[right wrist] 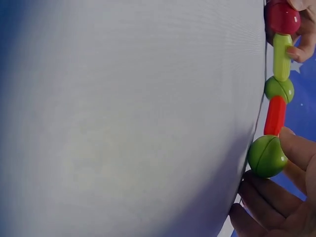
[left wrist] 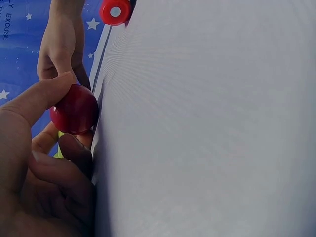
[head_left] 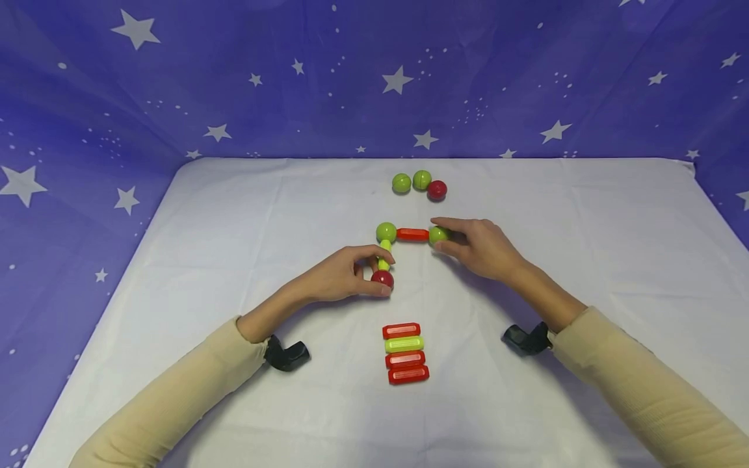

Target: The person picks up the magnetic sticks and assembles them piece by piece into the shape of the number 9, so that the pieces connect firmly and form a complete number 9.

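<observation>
Toward the surface's (head_left: 526, 201) far edge lies an L-shaped rod-and-ball chain (head_left: 386, 231) — left hand (head_left: 341, 274) pinching its red end ball (head_left: 381, 279), right hand (head_left: 486, 250) gripping its green end ball (head_left: 435, 235) — best kept flat, joints pressed straight

Toy chain, ctr of frame, approx. right-angle bend: glossy red ball (head_left: 382, 279) at bottom, yellow-green rod (head_left: 385, 245) up to green corner ball (head_left: 386, 232), then faceted red rod (head_left: 413, 234) w/ 2nd green ball (head_left: 437, 235) at R end. Left hand (head_left: 342, 276) grips red ball; right hand (head_left: 488, 250) pinches 2nd green ball.
</observation>
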The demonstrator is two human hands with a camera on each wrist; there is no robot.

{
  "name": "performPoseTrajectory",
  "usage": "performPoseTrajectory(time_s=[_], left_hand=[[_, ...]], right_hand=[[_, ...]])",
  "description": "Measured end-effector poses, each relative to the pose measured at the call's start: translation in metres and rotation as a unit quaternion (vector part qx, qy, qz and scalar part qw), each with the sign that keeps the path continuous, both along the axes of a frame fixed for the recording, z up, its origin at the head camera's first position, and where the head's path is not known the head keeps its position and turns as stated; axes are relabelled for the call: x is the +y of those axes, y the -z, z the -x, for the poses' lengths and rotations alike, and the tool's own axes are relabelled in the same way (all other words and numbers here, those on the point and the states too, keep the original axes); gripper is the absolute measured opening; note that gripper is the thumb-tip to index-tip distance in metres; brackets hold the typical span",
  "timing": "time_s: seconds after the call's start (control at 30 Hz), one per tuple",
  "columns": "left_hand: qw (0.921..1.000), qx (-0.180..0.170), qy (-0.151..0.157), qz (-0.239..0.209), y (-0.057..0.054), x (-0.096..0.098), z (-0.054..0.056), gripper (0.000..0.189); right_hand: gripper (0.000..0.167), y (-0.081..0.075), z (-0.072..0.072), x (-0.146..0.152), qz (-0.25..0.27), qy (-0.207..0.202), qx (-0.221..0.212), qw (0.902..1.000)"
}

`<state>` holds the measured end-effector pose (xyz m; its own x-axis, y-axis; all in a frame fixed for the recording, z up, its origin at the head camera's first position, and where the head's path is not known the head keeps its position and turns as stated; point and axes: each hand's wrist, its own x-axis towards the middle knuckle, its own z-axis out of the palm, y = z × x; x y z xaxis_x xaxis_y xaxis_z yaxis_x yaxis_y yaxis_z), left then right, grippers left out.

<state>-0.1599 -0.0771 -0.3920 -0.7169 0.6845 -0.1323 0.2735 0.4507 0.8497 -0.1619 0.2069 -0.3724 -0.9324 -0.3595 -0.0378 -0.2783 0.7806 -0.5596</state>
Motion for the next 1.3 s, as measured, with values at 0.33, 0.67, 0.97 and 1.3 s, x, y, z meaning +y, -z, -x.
performPoseTrajectory(time_s=[0.33,0.67,0.97,1.3], left_hand=[[1.0000,-0.009,0.001,0.003,0.003,-0.002,0.002,0.045],[0.9999,-0.012,0.000,0.001,0.001,-0.001,0.002,0.046],[0.9999,-0.012,0.004,-0.005,0.001,-0.001,0.001,0.047],[0.9999,-0.016,0.000,-0.006,0.001,-0.002,0.001,0.046]], right_hand=[[0.050,-0.019,-0.015,0.002,0.011,-0.004,-0.002,0.9999],[0.036,-0.021,-0.057,-0.016,0.082,-0.042,0.016,0.9957],[0.027,-0.010,-0.080,-0.034,0.112,-0.091,-0.051,0.9883],[0.024,0.001,-0.086,-0.043,0.085,-0.107,-0.060,0.9887]])
